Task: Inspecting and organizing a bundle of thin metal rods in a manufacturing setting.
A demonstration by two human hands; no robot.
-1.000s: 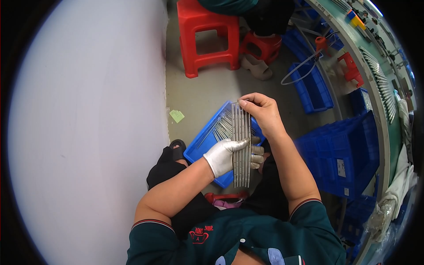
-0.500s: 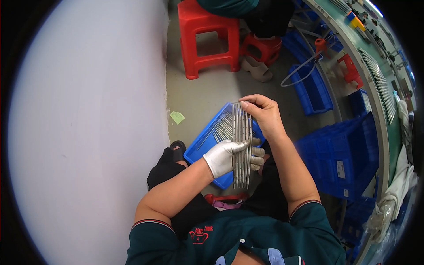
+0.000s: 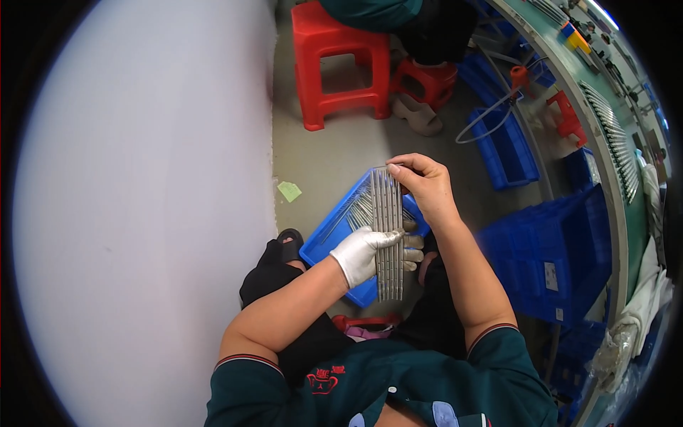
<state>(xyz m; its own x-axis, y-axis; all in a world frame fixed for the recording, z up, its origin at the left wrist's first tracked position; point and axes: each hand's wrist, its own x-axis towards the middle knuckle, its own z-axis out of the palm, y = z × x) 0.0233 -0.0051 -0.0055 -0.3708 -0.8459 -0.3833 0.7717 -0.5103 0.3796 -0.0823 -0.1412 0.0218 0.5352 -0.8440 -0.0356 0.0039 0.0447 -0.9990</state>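
A row of several slim silver metal rods stands side by side in front of my lap, nearly lengthwise to me. My left hand, in a white and silver-grey glove, is wrapped round the rods below their middle, thumb across the front. Bare, my right hand pinches at the top end of the rods, thumb and forefinger touching the right-hand ones. Beneath them on the floor is a shallow blue tray, with more loose metal rods lying in it, partly hidden by the held ones.
A white wall rises at my left. Ahead are a red stool and a seated person. Blue bins stack at my right, below a green-topped workbench carrying a row of rods. A green paper scrap lies on the floor.
The surroundings have shifted slightly right in the picture. The held rods sit a little closer together; both hands keep their grip.
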